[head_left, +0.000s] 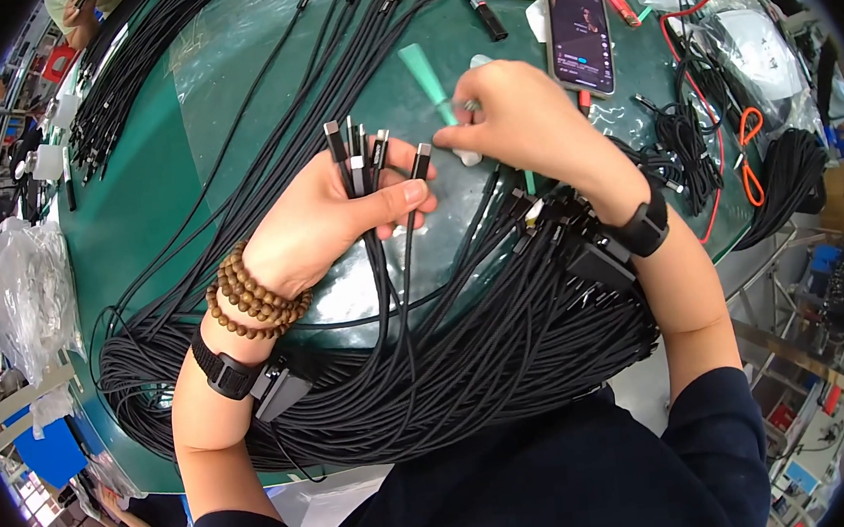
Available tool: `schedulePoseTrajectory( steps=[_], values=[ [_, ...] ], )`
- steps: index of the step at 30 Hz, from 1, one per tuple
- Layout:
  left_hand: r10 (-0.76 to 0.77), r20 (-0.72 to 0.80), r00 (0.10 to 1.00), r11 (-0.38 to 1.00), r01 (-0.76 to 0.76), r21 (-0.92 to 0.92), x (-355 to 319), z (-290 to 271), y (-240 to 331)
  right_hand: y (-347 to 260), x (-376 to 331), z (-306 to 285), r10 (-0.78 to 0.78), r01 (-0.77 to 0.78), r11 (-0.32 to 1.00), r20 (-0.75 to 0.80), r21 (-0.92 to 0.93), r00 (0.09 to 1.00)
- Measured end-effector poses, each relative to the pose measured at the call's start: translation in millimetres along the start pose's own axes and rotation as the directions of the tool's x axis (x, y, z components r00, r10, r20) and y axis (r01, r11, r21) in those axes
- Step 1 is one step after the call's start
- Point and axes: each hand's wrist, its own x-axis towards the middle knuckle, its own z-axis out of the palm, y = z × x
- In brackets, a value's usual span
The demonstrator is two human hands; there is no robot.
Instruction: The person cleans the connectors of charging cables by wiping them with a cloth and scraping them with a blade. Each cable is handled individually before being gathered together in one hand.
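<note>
My left hand [322, 212] is closed around a small bunch of black cables, their metal-tipped plugs [358, 164] pointing up and away from me. One cable plug [420, 161] stands apart on the right, pressed under the thumb. My right hand [519, 114] is bent with thumb and fingers drawn together; whatever lies between them cannot be made out. Just left of its fingertips is a slim green tool [423, 78], slightly blurred, beside a small white piece [470, 157]. A large bundle of black cables [403, 396] curves across the table edge in front of my body.
More black cables [152, 46] stretch over the green table [128, 229] at the far left. A phone [579, 34] with its screen lit lies at the back right, near a black marker [480, 2]. Clear plastic bags [29, 298] sit at the left edge; orange cord [752, 159] lies right.
</note>
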Motion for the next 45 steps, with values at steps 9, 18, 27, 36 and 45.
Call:
schedulePoseTrajectory(
  steps=[9, 18, 27, 36, 45],
  values=[
    [-0.033, 0.053, 0.998, 0.999, 0.032, 0.02, 5, -14, -16, 32, 35, -47, 0.25, 0.016, 0.827, -0.394, 0.561, 0.885],
    [-0.053, 0.075, 0.996, 0.997, 0.056, -0.045, 3, -13, -15, 102, 131, -93, 0.131, -0.214, 0.975, -0.607, -0.066, 0.784],
    [-0.004, 0.095, 0.995, 0.997, 0.011, -0.071, 2, -21, -24, 89, 135, -92, 0.21, -0.316, 0.944, -0.566, -0.096, 0.797],
    [0.018, 0.033, 0.999, 0.994, -0.014, -0.111, 1, -21, -24, -12, 54, -65, 0.173, -0.056, 0.907, -0.248, 0.417, 0.953],
    [0.01, 0.008, 1.0, 0.996, -0.009, -0.089, 5, -20, -23, -47, -12, -12, 0.132, -0.033, 0.693, -0.083, 0.72, 0.988]
  ],
)
